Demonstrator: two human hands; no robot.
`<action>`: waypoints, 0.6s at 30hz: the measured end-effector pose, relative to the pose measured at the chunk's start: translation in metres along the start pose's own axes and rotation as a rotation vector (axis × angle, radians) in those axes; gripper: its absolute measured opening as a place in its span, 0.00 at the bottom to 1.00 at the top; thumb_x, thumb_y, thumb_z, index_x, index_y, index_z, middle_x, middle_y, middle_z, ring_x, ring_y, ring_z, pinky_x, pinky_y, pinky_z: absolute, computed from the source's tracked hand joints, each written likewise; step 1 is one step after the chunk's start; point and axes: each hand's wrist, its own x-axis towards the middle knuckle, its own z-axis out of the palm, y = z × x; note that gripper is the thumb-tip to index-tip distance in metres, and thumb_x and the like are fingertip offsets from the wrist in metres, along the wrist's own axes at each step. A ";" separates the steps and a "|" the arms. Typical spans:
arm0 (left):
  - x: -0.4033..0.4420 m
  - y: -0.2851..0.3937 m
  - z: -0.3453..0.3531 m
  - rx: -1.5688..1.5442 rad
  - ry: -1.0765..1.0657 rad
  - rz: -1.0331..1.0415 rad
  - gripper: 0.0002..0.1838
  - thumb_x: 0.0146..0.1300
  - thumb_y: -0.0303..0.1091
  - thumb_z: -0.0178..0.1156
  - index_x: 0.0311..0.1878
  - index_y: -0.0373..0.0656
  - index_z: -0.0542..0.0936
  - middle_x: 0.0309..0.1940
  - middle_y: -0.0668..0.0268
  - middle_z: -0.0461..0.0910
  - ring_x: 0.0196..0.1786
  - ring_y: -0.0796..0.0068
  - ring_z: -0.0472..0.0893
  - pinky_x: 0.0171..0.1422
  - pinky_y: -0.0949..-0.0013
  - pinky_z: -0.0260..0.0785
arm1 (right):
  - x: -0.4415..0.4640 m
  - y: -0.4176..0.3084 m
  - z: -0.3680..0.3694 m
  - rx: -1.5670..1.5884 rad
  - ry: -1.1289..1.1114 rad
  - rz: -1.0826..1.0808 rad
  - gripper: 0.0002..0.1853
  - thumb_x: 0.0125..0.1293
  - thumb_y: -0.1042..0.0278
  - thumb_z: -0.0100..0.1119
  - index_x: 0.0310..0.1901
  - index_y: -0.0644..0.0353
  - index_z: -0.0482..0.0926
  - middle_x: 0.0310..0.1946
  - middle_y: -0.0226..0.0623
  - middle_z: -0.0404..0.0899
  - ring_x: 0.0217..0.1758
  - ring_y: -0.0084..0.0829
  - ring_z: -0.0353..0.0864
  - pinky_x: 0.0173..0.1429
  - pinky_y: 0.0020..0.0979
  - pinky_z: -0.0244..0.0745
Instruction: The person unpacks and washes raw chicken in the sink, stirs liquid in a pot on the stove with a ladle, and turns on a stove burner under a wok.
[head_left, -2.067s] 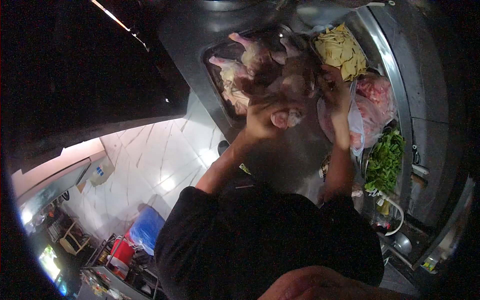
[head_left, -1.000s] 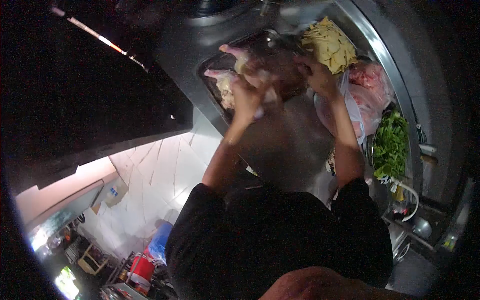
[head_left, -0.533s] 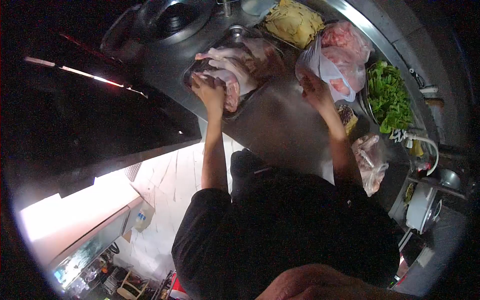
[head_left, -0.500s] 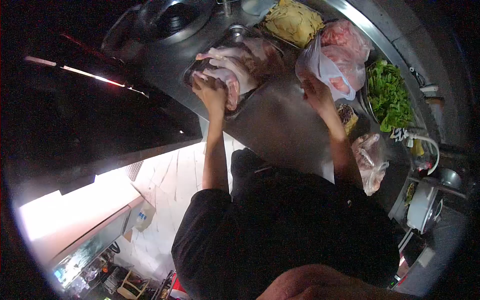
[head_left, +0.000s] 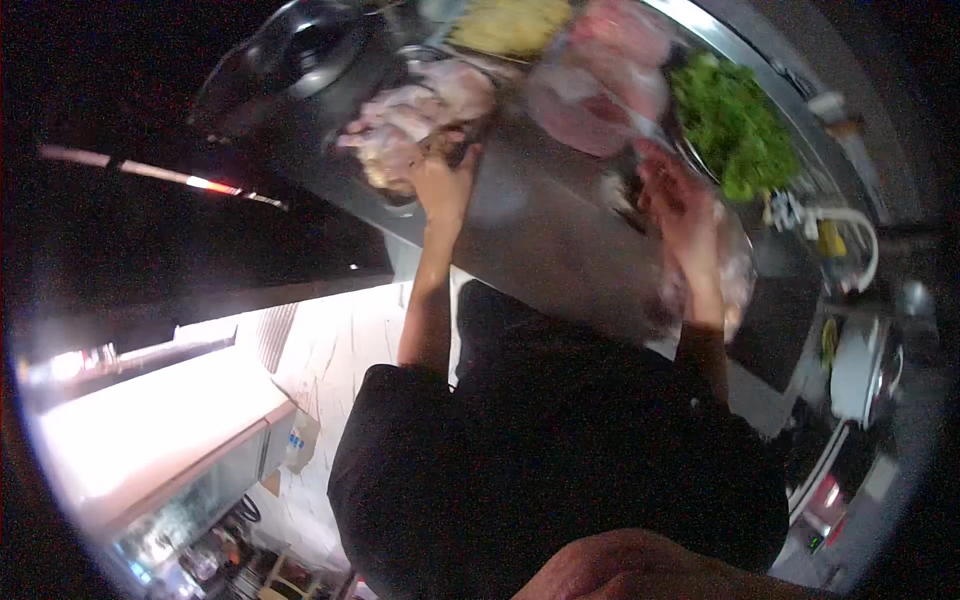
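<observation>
My left hand [head_left: 443, 188] is at the front edge of the raw poultry pieces [head_left: 412, 115], which lie in a metal tray at the upper left of the steel counter. Its thumb stands apart from its fingers, and nothing is seen gripped in it. Farther right, my right hand [head_left: 680, 205] is smeared by motion. It is between a clear bag of pink meat [head_left: 590, 105] and a smaller plastic bag [head_left: 740, 275], partly hidden under the wrist. Leafy greens [head_left: 735, 125] lie in a bowl to the right of my right hand.
Pale yellow strips [head_left: 510, 25] fill a container at the back, beside more bagged pink meat [head_left: 622, 35]. A round burner or pan [head_left: 315, 55] is at the upper left. A white hose [head_left: 860, 220] curves at the right. Below the counter's left edge is a marble-patterned floor [head_left: 335, 350].
The poultry pieces were gathered together in the tray. My left hand stays beside them. My right hand has moved from the white bag toward the smaller bag. The view has shifted, moving the counter items left.
</observation>
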 end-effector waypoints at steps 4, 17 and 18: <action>-0.032 0.105 0.006 -0.280 -0.138 0.077 0.08 0.43 0.32 0.70 0.26 0.46 0.80 0.28 0.61 0.79 0.33 0.59 0.78 0.37 0.61 0.69 | -0.029 -0.002 -0.102 -0.049 0.353 -0.033 0.14 0.63 0.65 0.57 0.49 0.57 0.77 0.30 0.29 0.77 0.27 0.17 0.70 0.32 0.21 0.66; -0.168 0.284 0.039 -0.382 -0.716 0.004 0.08 0.55 0.33 0.62 0.38 0.47 0.84 0.35 0.58 0.82 0.37 0.62 0.82 0.41 0.67 0.72 | -0.112 0.142 -0.208 -0.196 0.097 -0.245 0.12 0.63 0.71 0.56 0.48 0.55 0.76 0.39 0.36 0.80 0.34 0.24 0.80 0.35 0.25 0.73; -0.179 0.290 0.044 -0.357 -0.744 0.013 0.08 0.55 0.35 0.62 0.38 0.48 0.84 0.34 0.57 0.82 0.37 0.61 0.82 0.41 0.66 0.72 | -0.112 0.146 -0.207 -0.200 0.060 -0.291 0.12 0.62 0.72 0.56 0.48 0.55 0.76 0.40 0.36 0.80 0.36 0.26 0.80 0.36 0.26 0.74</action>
